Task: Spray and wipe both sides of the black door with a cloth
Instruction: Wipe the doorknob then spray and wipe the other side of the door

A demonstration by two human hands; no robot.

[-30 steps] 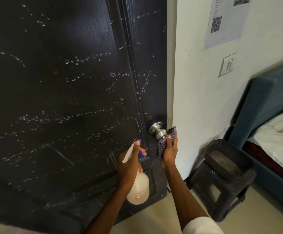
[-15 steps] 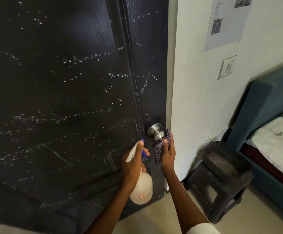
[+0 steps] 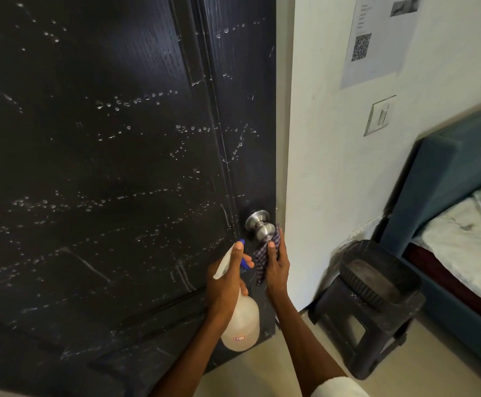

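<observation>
The landmark here is the steel door knob [image 3: 259, 226], set near the right edge of the black door [image 3: 104, 167]; everything else is placed against it. Over the last second the right hand [image 3: 276, 266] has crept up and in toward the knob; a second ago it sat lower and slightly right of it, and now its fingertips [image 3: 271, 245] reach the knob's underside, with the checked cloth [image 3: 262, 257] pinched between thumb and fingers and draped just below the knob, its upper corner touching or very nearly touching the metal; which of the two I cannot tell. The left hand [image 3: 228, 282], below and left of the knob, has barely shifted; its fingers are curled round the neck of the white spray bottle [image 3: 240, 325], the index finger lies along the top of the head, and the blue nozzle [image 3: 243, 259] points toward the door below the knob; the bottle body hangs well below the knob.

Beads and runs of spray cover the door left of and above the knob; so this face looks sprayed but not yet wiped. My reading is that the cloth hand is going for the knob, either to wipe it or to turn it and swing the door; the wet panel remains to be done, and the other side is out of view.

To the right of the knob stand a dark stool [image 3: 374, 299] and a bed [image 3: 463, 224]; above and right of it, a wall switch [image 3: 379, 116].
</observation>
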